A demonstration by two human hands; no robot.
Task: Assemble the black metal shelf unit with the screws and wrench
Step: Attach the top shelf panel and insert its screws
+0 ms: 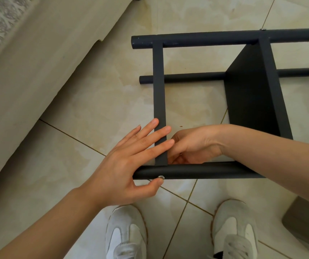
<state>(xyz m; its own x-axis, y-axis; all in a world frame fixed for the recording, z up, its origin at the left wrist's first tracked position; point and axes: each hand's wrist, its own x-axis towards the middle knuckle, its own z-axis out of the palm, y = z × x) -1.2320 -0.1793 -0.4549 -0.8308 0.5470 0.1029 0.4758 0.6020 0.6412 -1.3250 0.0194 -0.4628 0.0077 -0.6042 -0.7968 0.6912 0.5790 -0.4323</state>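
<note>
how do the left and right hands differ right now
Left hand lies flat, fingers straight across the flat crossbar; right hand is curled. Left hand's thumb is at the screw in the near tube; right hand tucks in on the crossbar's other side. Both meet at the same corner joint.

Inside the frame: beige tiled floor (194,105) lies bare between the flat black metal crossbar (158,86) and the black metal shelf panel (250,94).
Across that gap: a thin round black tube (187,77) spans it.
Near corner: crowded. The left hand (131,159) lies straight-fingered over the crossbar, and the right hand (193,146) is tucked just behind the near round black tube (215,171).
Left of the frame: open floor up to a beige ledge (28,81).
Near side: two white trainers (125,234) and a grey block (307,221).
</note>
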